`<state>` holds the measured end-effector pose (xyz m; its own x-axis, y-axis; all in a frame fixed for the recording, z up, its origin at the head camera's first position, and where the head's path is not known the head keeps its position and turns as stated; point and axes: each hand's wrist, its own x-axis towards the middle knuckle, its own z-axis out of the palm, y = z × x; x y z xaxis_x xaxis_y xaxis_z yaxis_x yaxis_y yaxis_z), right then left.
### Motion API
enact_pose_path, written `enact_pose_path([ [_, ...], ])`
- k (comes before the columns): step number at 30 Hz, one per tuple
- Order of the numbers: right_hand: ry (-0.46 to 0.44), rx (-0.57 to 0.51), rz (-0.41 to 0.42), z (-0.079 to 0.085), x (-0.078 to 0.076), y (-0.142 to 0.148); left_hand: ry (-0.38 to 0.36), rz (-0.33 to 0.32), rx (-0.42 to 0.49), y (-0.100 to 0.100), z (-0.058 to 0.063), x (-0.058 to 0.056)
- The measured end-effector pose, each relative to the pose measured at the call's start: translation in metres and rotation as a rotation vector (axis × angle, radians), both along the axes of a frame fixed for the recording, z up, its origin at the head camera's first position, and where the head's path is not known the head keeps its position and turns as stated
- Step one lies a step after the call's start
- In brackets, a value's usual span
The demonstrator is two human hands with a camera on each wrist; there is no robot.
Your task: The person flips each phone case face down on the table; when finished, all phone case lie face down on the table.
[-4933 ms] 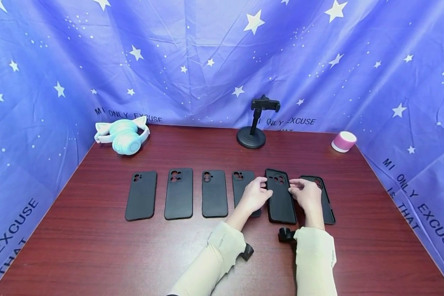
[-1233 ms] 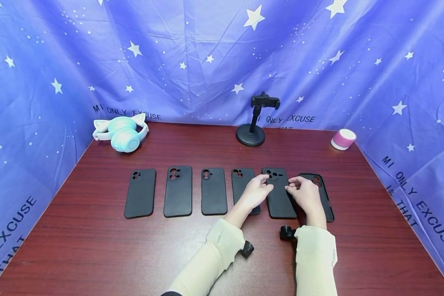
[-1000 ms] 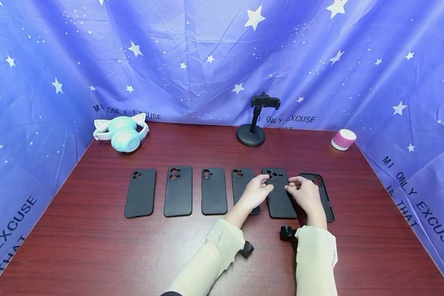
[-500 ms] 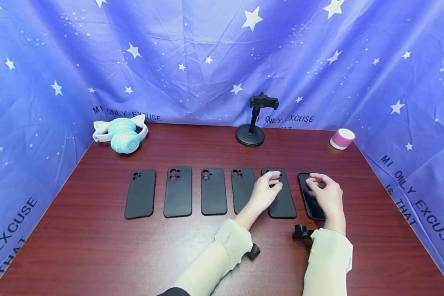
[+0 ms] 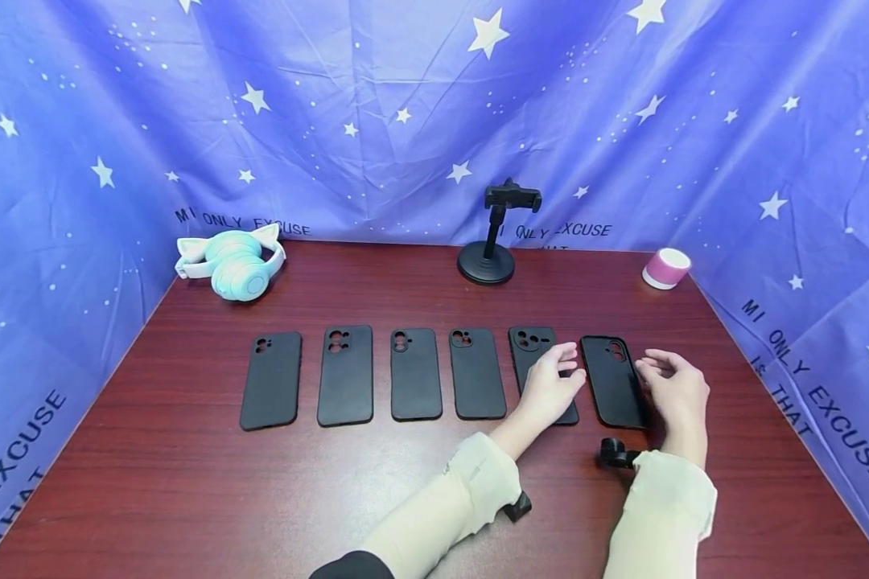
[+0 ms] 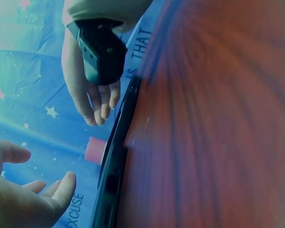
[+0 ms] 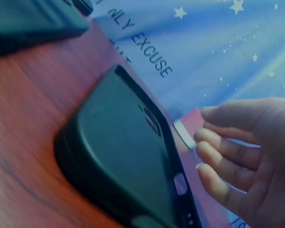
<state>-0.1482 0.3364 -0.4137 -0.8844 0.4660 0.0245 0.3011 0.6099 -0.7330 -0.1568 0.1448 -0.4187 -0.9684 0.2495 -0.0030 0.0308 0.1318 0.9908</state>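
Note:
A black phone case [image 5: 611, 382] lies hollow side up at the right end of a row. Beside its right edge is my right hand [image 5: 677, 398]; the right wrist view shows the fingers [image 7: 223, 152] loosely bent, apart from the case wall. My left hand [image 5: 546, 390] hovers over another black phone case [image 5: 525, 354], back side up, partly hidden under it. Thumb and fingers of that hand [image 6: 23, 199] are spread and hold nothing in the left wrist view.
Several more black phone cases [image 5: 478, 374] lie back side up along the row to the left. Behind them are a black phone stand [image 5: 486, 264], light-blue cat-ear headphones [image 5: 239, 265] and a pink-and-white cylinder [image 5: 666, 268]. A star-patterned cloth surrounds the red-brown table [image 5: 261, 498].
The case second from right was turned back side up and let go. Both hands have since moved right, the right hand crossing above the end case to its far side.

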Motion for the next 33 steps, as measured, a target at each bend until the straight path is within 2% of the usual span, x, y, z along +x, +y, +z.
enact_pose_path([
  [5, -0.089, 0.111, 0.056, -0.006, 0.003, 0.010, -0.039, -0.057, -0.070, 0.006, -0.001, 0.005],
  [11, -0.094, 0.178, 0.111, -0.012, 0.001, 0.012, -0.105, -0.102, -0.106, 0.009, -0.004, 0.005],
  [19, -0.113, 0.171, 0.135, -0.008, 0.001, 0.008, -0.184, -0.125, -0.057, 0.011, -0.005, 0.005],
  [25, -0.097, 0.160, 0.178, -0.009, 0.000, 0.005, -0.191, -0.144, -0.032, 0.010, -0.004, 0.006],
  [33, -0.091, 0.132, 0.176, -0.010, 0.000, 0.005, -0.187, -0.138, -0.057, 0.011, -0.004, 0.005],
])
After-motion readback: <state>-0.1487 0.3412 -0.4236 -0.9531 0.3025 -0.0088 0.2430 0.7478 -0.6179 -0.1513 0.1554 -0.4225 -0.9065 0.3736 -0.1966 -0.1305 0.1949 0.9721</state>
